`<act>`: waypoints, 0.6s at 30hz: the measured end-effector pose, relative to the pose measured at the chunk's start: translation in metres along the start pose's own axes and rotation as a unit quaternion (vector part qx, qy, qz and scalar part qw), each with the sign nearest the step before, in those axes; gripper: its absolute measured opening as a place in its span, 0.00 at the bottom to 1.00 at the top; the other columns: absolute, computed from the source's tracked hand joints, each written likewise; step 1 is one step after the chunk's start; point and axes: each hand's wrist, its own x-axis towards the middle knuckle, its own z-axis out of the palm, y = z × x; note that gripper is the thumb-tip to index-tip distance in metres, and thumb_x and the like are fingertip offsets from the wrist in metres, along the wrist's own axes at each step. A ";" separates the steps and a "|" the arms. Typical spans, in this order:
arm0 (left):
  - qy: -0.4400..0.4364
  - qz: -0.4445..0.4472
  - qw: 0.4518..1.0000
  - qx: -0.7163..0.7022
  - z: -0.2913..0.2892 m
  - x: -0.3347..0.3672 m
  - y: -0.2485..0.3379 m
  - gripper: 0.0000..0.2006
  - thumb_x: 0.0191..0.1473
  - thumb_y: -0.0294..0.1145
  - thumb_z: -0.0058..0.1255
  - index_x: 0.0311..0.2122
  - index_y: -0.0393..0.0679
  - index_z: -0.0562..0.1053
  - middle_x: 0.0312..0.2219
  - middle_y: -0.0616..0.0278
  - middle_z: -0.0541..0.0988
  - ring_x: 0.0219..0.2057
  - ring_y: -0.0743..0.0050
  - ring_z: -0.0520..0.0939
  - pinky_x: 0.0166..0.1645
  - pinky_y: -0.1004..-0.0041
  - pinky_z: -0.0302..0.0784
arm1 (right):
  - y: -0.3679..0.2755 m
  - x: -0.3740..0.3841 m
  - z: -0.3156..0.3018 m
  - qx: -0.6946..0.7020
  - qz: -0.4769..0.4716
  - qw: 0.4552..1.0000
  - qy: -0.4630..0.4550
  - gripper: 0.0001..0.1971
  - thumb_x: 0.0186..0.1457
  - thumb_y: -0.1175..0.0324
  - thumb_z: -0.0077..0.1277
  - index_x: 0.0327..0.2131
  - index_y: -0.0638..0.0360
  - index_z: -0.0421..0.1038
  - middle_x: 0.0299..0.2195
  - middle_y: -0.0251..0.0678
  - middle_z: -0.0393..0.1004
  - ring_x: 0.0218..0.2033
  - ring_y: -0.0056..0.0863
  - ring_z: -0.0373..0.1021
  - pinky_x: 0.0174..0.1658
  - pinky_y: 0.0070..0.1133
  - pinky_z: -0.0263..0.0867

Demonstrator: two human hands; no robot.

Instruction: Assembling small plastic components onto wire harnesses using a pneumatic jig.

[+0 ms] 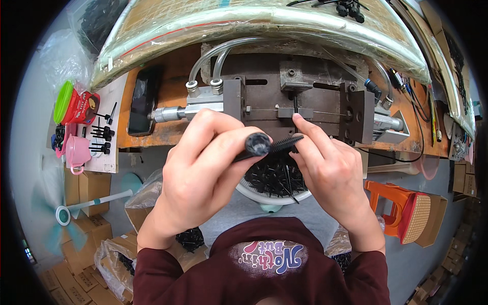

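My left hand [206, 168] is closed round a black mascara wand; its round cap end [257, 144] faces up. A black bristled brush [286, 144] reaches from beside that cap to the fingers of my right hand [328, 168]. The right index fingertip touches the lower end of a thin black rod [295, 103] at the small grey block [286, 113] of a metal clamping fixture [267, 71]. My other right fingers are bent inward, with something dark between them that I cannot make out. Below both hands stands a white bowl [245, 192] heaped with black brush parts [272, 175].
A phone [144, 101] lies left of the fixture, near a red tub [81, 108], a pink cup [78, 151] and several black wands [103, 133]. Clear air hoses [223, 48] arch behind. An orange stool [394, 206] stands right, a fan [62, 215] left, with cardboard boxes [86, 239].
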 end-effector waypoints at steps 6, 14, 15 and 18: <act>-0.040 0.165 0.965 0.202 0.004 -0.004 -0.006 0.13 0.40 0.20 0.58 0.36 0.38 0.78 0.38 0.56 0.78 0.26 0.67 0.78 0.27 0.73 0.73 | 0.006 -0.002 -0.026 0.369 0.129 0.920 0.004 0.11 0.45 0.77 0.61 0.36 0.64 0.76 0.38 0.38 0.77 0.24 0.18 0.72 0.27 0.15 0.67; -0.120 0.279 0.919 0.251 0.013 -0.003 0.004 0.17 0.42 0.30 0.56 0.41 0.39 0.79 0.36 0.62 0.76 0.25 0.78 0.70 0.25 0.79 0.67 | 0.007 -0.006 -0.037 0.557 0.120 0.818 -0.077 0.15 0.37 0.77 0.70 0.32 0.65 0.78 0.28 0.32 0.75 0.21 0.12 0.65 0.25 0.13 0.60; -0.107 0.278 0.922 0.246 0.015 -0.004 0.004 0.18 0.42 0.30 0.56 0.42 0.39 0.79 0.36 0.62 0.76 0.25 0.78 0.70 0.25 0.79 0.67 | 0.008 -0.008 -0.038 0.560 0.117 0.816 -0.082 0.15 0.37 0.77 0.70 0.32 0.65 0.78 0.28 0.32 0.75 0.21 0.12 0.64 0.25 0.13 0.60; -0.049 0.172 0.972 0.153 0.014 -0.010 -0.008 0.19 0.47 0.29 0.56 0.47 0.36 0.77 0.33 0.60 0.75 0.25 0.76 0.72 0.26 0.79 0.68 | 0.019 -0.019 -0.034 0.624 0.132 0.770 0.022 0.16 0.36 0.80 0.69 0.33 0.67 0.77 0.32 0.37 0.75 0.22 0.14 0.65 0.28 0.13 0.61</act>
